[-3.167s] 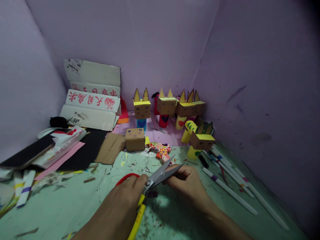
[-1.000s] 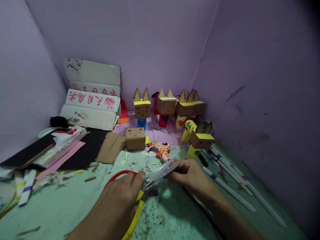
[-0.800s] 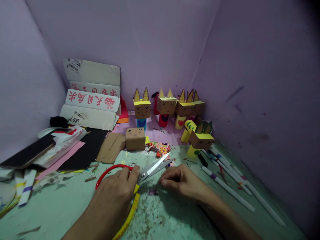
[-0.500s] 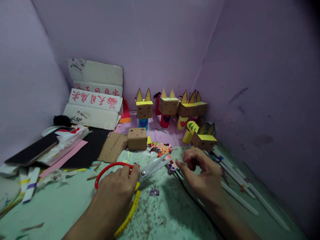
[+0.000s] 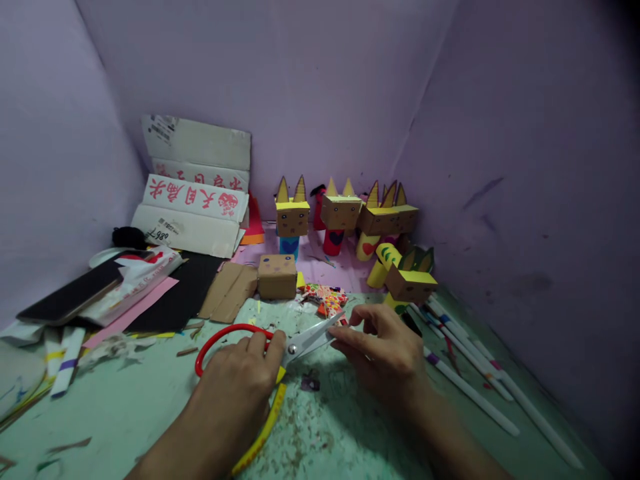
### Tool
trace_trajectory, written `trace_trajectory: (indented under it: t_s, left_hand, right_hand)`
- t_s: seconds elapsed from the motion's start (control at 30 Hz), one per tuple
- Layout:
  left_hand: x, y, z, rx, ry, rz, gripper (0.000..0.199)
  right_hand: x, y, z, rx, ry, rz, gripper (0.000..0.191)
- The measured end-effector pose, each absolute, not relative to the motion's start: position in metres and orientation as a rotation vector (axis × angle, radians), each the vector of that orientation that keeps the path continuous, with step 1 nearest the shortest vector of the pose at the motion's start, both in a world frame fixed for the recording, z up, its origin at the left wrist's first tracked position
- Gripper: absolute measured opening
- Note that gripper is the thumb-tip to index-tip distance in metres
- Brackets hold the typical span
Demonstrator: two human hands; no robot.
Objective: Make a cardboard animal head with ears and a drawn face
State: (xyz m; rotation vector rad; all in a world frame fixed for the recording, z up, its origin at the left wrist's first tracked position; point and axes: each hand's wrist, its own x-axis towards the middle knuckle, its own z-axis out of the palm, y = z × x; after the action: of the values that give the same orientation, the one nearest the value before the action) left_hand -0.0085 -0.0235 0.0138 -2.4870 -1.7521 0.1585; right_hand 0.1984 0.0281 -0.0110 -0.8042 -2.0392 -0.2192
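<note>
Wrapped round the scissors (image 5: 302, 343) near their pivot is my left hand (image 5: 240, 377); one handle loop is red, the other yellow. The blades point to the right, slightly parted. At their tips, my right hand (image 5: 385, 347) has thumb and fingers pinched together; whatever lies between them is too small to make out. Just behind the blade tips lies a floral-patterned piece (image 5: 327, 299). A purple scrap (image 5: 310, 382) rests on the green table below the blades.
Cardboard-headed figures (image 5: 341, 213) stand along the back, one leaning at the right. A loose cardboard box (image 5: 277, 277) sits mid-table. White tubes (image 5: 473, 393) lie right; folded cardboard (image 5: 190, 223), black sheets and a dark flat slab (image 5: 70, 290) lie left.
My right hand has moved left to the scissor tips, its fingers now pinched. The black cord that ran under it no longer shows. The view has shifted slightly.
</note>
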Motion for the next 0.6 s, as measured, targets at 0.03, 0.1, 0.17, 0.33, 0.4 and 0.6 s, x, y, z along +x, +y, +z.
trace_trajectory:
  t_s: [0.03, 0.1, 0.17, 0.33, 0.4, 0.6]
  left_hand:
    - [-0.009, -0.024, 0.014, -2.488, -1.752, 0.16, 0.056]
    - [-0.008, -0.025, 0.014, -2.492, -1.756, 0.168, 0.055]
    - [-0.007, -0.025, 0.014, -2.498, -1.758, 0.172, 0.055]
    - [-0.006, -0.024, 0.016, -2.51, -1.8, 0.197, 0.057]
    - [-0.007, -0.024, 0.017, -2.505, -1.852, 0.205, 0.058]
    - [-0.012, -0.027, 0.023, -2.54, -2.107, -0.228, 0.048]
  right_hand:
    - [0.198, 0.028, -0.011, -0.8, -2.036, -0.222, 0.009]
    - [0.198, 0.028, -0.011, -0.793, -2.036, -0.229, 0.01]
    - [0.198, 0.028, -0.011, -0.778, -2.04, -0.237, 0.012]
    - [0.198, 0.026, -0.013, -0.725, -2.038, -0.159, 0.017]
    - [0.195, 0.024, -0.013, -0.747, -1.959, 0.046, 0.015]
    - [0.18, 0.016, -0.007, -1.087, -1.049, 1.546, 0.021]
